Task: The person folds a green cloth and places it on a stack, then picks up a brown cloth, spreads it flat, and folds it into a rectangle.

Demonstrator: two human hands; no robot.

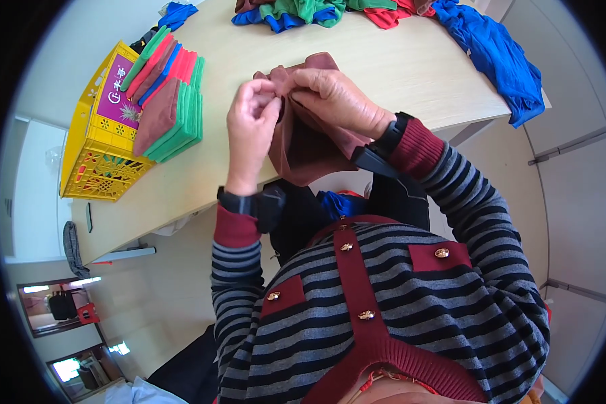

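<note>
A brown cloth (310,145) hangs from both my hands over the near edge of the table, its lower part drooping in loose folds. My left hand (252,124) pinches its upper edge, thumb against fingers. Close beside it, my right hand (333,97) grips the same edge with thumb and fingertips. Part of the cloth bunches up behind my right hand and rests on the tabletop. To the left of my hands stand stacks of folded cloths (175,114) in green, red, brown and blue.
A yellow plastic crate (104,161) stands at the table's left, against the stacks. Loose green cloths (310,10) lie along the far edge with red and blue ones. A large blue cloth (495,57) hangs over the right end of the pale table (411,81).
</note>
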